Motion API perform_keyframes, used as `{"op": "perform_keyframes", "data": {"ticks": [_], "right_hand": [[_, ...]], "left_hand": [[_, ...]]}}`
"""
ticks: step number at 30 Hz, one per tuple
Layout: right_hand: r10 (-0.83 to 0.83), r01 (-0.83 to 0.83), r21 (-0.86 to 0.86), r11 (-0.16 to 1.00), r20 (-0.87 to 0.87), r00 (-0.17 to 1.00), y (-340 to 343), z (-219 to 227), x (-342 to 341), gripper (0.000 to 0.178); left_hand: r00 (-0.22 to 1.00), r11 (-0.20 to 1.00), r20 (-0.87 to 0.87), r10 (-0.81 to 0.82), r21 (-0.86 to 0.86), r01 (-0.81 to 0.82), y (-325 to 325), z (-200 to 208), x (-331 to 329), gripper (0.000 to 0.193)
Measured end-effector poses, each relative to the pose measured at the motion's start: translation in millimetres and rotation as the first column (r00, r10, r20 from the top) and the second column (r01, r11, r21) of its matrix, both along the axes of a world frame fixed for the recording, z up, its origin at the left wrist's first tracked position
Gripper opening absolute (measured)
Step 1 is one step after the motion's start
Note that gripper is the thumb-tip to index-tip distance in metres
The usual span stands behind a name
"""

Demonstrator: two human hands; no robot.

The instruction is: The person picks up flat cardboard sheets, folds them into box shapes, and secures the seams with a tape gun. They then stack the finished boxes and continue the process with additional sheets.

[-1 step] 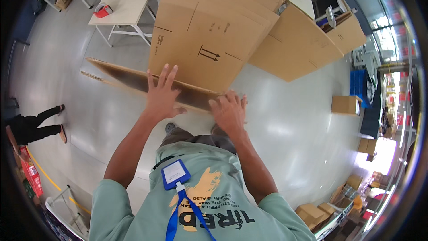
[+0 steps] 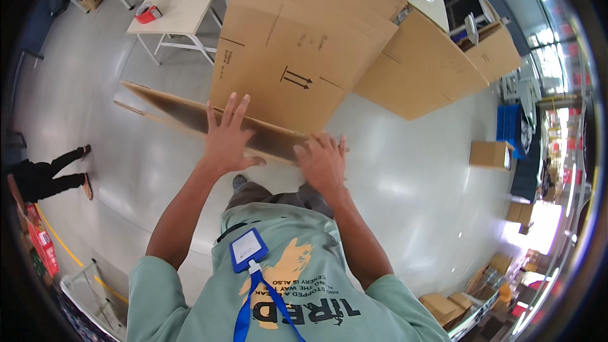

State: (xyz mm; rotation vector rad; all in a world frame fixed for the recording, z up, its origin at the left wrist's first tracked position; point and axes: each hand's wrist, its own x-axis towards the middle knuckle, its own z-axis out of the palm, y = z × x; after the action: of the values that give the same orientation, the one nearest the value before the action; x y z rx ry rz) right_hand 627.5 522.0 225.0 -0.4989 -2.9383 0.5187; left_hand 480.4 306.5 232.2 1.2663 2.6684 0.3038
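A brown cardboard box (image 2: 180,111), partly opened out, stands upright in front of my legs. Its two long upper edges run slantwise, with a narrow dark gap between them. My left hand (image 2: 226,141) lies across the middle of these edges, its fingers spread and its thumb held apart. At the box's right end, my right hand (image 2: 322,163) has its fingers bent over the edge and grips it. Just beyond leans a stack of flattened cardboard boxes (image 2: 272,57), the front one printed with two black arrows. The box's lower part is hidden.
Another large cardboard sheet (image 2: 411,69) leans against a white table (image 2: 437,12) at the far right. Far left, a small table (image 2: 183,9) bears a red tape dispenser (image 2: 147,14). A person's legs (image 2: 54,177) show at the left. A carton (image 2: 489,154) sits on the right.
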Motion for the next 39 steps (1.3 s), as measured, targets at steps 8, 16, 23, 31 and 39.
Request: {"op": "perform_keyframes", "data": {"ticks": [8, 16, 23, 31, 39], "right_hand": [[0.473, -0.445, -0.299, 0.844, 0.025, 0.881, 66, -4, -8, 0.026], [0.714, -0.657, -0.318, 0.683, 0.104, 0.693, 91, -12, -14, 0.028], [0.704, -0.664, -0.254, 0.703, 0.121, 0.700, 90, -17, -16, 0.027], [0.660, -0.623, -0.227, 0.748, 0.162, 0.733, 88, -13, -20, 0.020], [0.630, -0.603, -0.187, 0.775, 0.155, 0.761, 80, -9, -14, 0.020]], "left_hand": [[0.883, 0.887, -0.098, 0.459, 0.112, -0.449, 47, -3, 40, 0.047], [0.719, 0.720, -0.046, 0.694, 0.072, -0.690, 81, -5, 52, 0.037], [0.680, 0.670, 0.035, 0.732, 0.148, -0.728, 88, -6, 50, 0.037], [0.684, 0.675, 0.061, 0.727, 0.126, -0.727, 88, -7, 42, 0.032], [0.677, 0.663, 0.026, 0.735, 0.179, -0.727, 77, -15, 49, 0.028]]}}
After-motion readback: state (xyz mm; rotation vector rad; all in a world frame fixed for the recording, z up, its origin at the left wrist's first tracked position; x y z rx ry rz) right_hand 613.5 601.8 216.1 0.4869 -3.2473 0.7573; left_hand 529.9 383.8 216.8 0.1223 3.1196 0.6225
